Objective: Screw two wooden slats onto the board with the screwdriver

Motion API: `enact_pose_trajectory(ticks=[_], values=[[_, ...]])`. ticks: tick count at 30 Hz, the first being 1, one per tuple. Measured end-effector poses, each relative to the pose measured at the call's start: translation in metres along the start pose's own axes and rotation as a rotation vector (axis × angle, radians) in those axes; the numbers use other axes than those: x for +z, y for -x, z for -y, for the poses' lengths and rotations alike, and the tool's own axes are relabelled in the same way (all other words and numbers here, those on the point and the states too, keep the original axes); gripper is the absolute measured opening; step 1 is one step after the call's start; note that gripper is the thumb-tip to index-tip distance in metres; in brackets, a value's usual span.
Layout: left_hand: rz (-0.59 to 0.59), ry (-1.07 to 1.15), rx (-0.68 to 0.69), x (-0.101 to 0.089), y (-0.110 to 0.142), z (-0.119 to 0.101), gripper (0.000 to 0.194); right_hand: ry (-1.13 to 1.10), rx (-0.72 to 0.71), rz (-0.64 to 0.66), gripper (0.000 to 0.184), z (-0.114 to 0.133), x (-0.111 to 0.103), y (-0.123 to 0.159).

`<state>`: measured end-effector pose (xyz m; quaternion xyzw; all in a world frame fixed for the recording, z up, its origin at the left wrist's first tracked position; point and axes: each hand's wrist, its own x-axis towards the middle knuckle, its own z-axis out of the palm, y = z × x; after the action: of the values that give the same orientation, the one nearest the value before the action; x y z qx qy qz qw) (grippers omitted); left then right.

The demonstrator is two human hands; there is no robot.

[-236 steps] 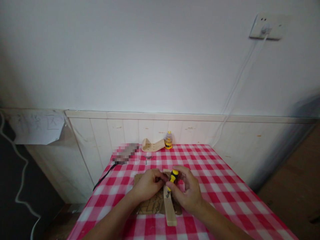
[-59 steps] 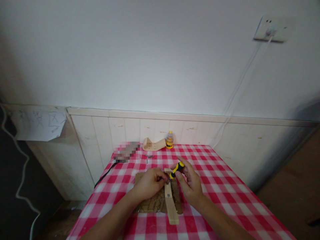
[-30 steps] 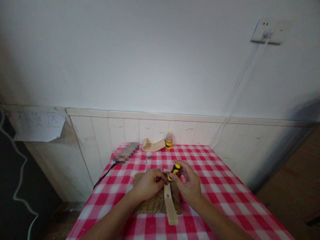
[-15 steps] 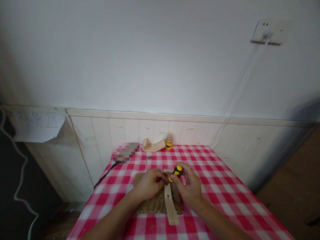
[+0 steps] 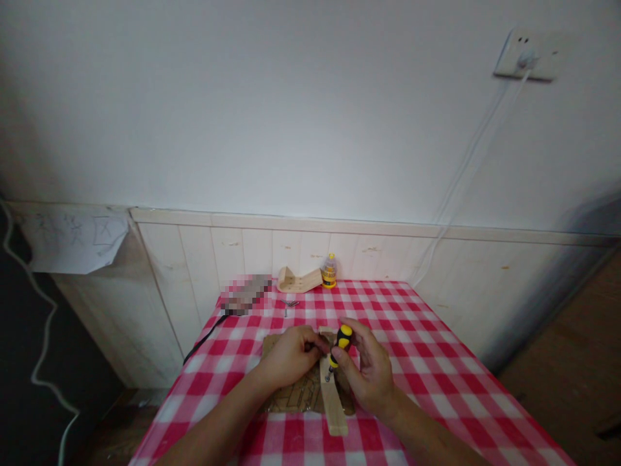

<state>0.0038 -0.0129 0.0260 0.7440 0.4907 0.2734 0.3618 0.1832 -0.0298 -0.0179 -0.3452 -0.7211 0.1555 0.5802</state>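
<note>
My right hand [image 5: 371,369] holds a small yellow-and-black screwdriver [image 5: 343,340] in its fingers. The tool leans slightly, with its tip at a screw [image 5: 328,377] in a bent wooden strip [image 5: 334,411]. My left hand [image 5: 297,356] is closed, its fingertips pressed to the far part of that strip; whatever lies under them is hidden. Beneath the strip lies a brown board [image 5: 291,398] with dark lines on it, partly covered by my left hand and forearm.
A red-and-white checked cloth [image 5: 427,362] covers the table. Several loose screws [image 5: 290,303] lie farther back. Against the wall stand a curved wooden piece [image 5: 298,281] and a yellow-capped bottle [image 5: 329,272]. A blurred-out object [image 5: 247,296] with a black strap sits at the back left.
The screwdriver has turned more upright, and its tip has come from near my left fingertips to the screw in the strip. My left hand stays almost in place.
</note>
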Motion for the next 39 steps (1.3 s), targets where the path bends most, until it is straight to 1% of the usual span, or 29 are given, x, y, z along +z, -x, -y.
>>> enact_pose_trajectory(ticks=[4,8,11,17,20,24,30,35,39], values=[[-0.004,-0.012,0.006,0.001,0.0,0.002,0.024,-0.003,-0.012,0.017,0.042,0.005,-0.002,-0.001],[0.004,-0.039,0.013,0.0,-0.001,0.003,0.023,-0.025,-0.053,0.106,0.046,0.012,-0.007,-0.004],[0.025,-0.023,0.057,0.001,-0.002,0.004,0.024,-0.054,-0.084,0.13,0.048,0.016,-0.009,-0.005],[0.027,0.023,0.097,0.004,-0.004,0.012,0.025,0.015,-0.071,0.063,0.038,0.019,-0.005,-0.005],[0.018,0.057,0.127,0.007,-0.007,0.018,0.024,0.03,-0.078,0.03,0.038,0.018,-0.003,-0.006],[0.009,0.067,0.14,0.01,-0.009,0.023,0.025,0.027,-0.045,0.004,0.037,0.015,-0.003,-0.005],[-0.016,0.0,0.078,0.006,-0.005,0.015,0.024,0.028,-0.036,-0.017,0.036,0.011,-0.001,-0.003],[-0.008,-0.019,0.046,0.004,-0.003,0.01,0.023,0.04,-0.04,-0.034,0.034,0.009,0.002,-0.003],[-0.003,-0.006,0.064,0.005,-0.004,0.012,0.024,0.045,-0.016,-0.05,0.033,0.007,0.003,-0.002]])
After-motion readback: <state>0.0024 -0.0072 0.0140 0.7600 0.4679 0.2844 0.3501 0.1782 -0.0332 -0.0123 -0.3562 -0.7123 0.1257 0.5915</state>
